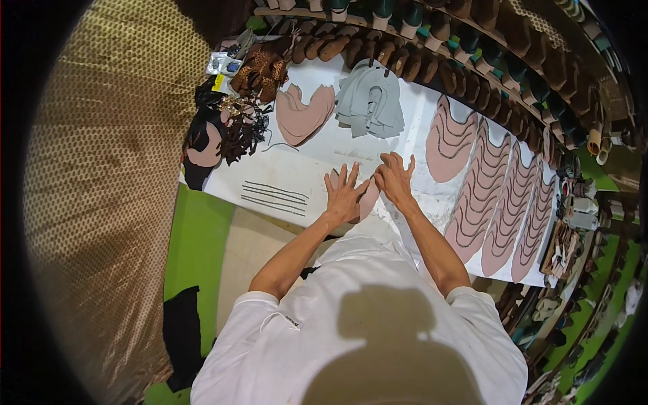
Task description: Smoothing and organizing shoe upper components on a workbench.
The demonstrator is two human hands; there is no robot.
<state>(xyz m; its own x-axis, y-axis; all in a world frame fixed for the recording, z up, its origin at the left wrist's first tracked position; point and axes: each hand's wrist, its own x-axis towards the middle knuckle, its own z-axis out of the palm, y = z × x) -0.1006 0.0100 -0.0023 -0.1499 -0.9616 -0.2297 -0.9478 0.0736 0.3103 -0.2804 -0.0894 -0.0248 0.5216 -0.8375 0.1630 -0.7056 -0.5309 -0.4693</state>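
A curved pink shoe-upper piece (368, 201) lies at the table's near edge, partly covered by my left hand (345, 197). That hand rests on it palm down with its fingers spread. At the piece's upper right edge is my right hand (396, 178), its thumb and forefinger drawn together and the other fingers raised apart. Whatever sits in that pinch is too small to make out. Several thin dark strips (275, 197) lie in parallel rows left of my left hand. A single loose strip (281, 146) curves on the white surface farther off.
Pink pieces with dark edging (478, 191) overlap in columns at right. Stacked plain pink pieces (301, 115) and grey-white templates (370, 101) lie at the back. Dark and patterned scraps (237, 128) crowd the left end. Racks of shoe lasts (439, 34) border the table.
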